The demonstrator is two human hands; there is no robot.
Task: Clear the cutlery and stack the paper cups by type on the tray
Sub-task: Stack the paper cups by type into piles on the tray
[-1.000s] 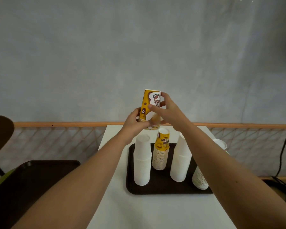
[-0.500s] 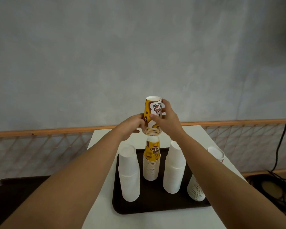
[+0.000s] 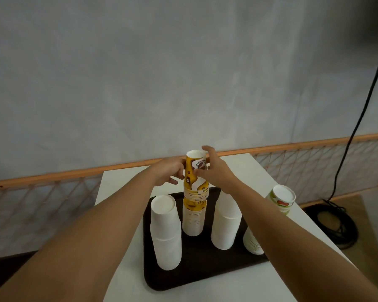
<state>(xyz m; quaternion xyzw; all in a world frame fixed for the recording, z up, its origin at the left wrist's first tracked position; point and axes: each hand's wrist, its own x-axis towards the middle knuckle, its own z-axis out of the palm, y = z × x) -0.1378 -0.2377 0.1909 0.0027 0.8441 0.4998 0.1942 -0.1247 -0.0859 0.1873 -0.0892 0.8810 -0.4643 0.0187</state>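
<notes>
Both hands on the yellow cups (image 3: 195, 171) at frame centre: left hand (image 3: 169, 171) and right hand (image 3: 214, 171) fingers pinching the sides, seating them on the yellow stack (image 3: 193, 216) mid-tray (image 3: 196, 269). Keep it plumb, press straight down, let go gently so the stack doesn't tip.

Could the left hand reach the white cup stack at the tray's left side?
Probably yes: the white cup stack stands just below the left hand, nothing between, though that hand is on the yellow cups.

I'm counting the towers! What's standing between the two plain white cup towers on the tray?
In the head view, the yellow cup stack stands between the left white stack and the right white stack, slightly farther back, with both hands on its top.
</notes>
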